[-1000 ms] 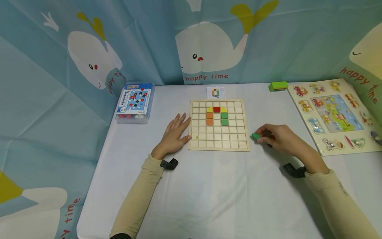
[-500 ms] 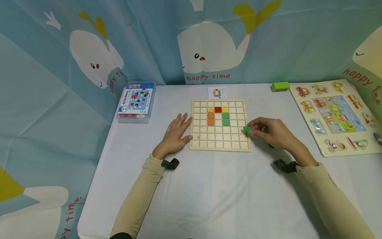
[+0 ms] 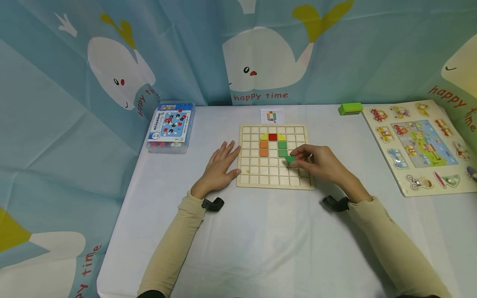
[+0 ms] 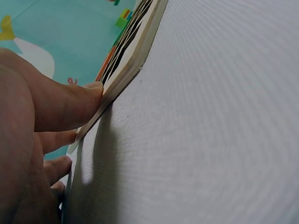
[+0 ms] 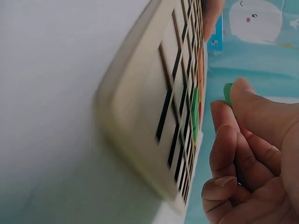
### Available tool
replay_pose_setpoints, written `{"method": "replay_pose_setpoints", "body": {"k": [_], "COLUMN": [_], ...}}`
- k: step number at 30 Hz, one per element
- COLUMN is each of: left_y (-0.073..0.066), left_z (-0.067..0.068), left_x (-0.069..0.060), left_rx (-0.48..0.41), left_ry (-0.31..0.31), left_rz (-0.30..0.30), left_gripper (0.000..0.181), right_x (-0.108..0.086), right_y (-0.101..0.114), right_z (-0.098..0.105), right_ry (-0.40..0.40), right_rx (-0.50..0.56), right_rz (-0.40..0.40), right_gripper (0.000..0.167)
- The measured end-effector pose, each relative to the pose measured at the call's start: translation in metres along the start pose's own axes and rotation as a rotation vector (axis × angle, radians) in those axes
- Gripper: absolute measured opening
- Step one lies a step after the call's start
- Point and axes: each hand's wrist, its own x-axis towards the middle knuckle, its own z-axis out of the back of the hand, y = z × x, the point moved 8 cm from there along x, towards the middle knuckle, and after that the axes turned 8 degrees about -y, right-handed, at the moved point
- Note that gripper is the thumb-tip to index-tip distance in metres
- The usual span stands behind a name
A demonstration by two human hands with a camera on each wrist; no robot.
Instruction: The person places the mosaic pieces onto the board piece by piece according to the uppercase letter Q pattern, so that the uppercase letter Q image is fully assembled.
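A wooden grid board (image 3: 253, 181) lies on the table, bearing a red square (image 3: 273, 137), two yellow curved pieces, two orange squares (image 3: 263, 152) and two green squares (image 3: 283, 153). The right hand (image 3: 320, 163) pinches a green piece (image 3: 290, 159) between thumb and index finger above the board, just below and right of the green squares. In the right wrist view the green piece (image 5: 228, 93) shows at the fingertips. Against the board's left edge rests the left hand (image 3: 218, 171), fingers spread; in the left wrist view its thumb (image 4: 70, 105) touches the board's edge (image 4: 124, 77).
A small pattern card (image 3: 271, 116) lies behind the board. At the back left is a clear box with a molecule picture (image 3: 173, 126). To the right are a green block (image 3: 350, 109) and a vehicle puzzle board (image 3: 406, 182). A printed curtain hangs behind the table.
The right hand has moved left with the green piece, from the table beside the board to above the board's grid. The left hand has stayed at the board's left edge.
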Motion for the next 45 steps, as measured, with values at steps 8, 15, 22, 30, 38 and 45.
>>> {"method": "replay_pose_setpoints", "body": {"k": [8,15,22,30,38,45], "left_y": [-0.001,-0.002,-0.003,-0.003,-0.001,-0.001], "left_z": [0.001,0.002,0.002,0.003,0.001,0.002], "left_x": [-0.001,-0.001,-0.001,-0.001,0.0,-0.001], "left_rx": [-0.003,0.001,-0.004,-0.003,-0.003,-0.005], "left_ry": [0.001,0.011,0.004,-0.001,0.007,0.006], "left_rz": [0.007,0.01,-0.003,-0.007,0.002,0.005], "left_gripper": [0.077,0.077,0.077,0.076,0.077,0.077], "right_x": [0.015,0.024,0.032,0.036,0.039,0.04], "right_y": [0.014,0.025,0.028,0.029,0.035,0.037], "right_z": [-0.018,-0.038,-0.052,-0.059,-0.063,-0.066], "right_ry": [0.011,0.069,0.126,0.163,0.164,0.164], "right_rx": [0.034,0.085,0.049,-0.019,-0.105,-0.149], "right_rz": [0.053,0.047,-0.012,-0.023,-0.001,0.003], "right_gripper": [0.022,0.023,0.022,0.024,0.025,0.026]}}
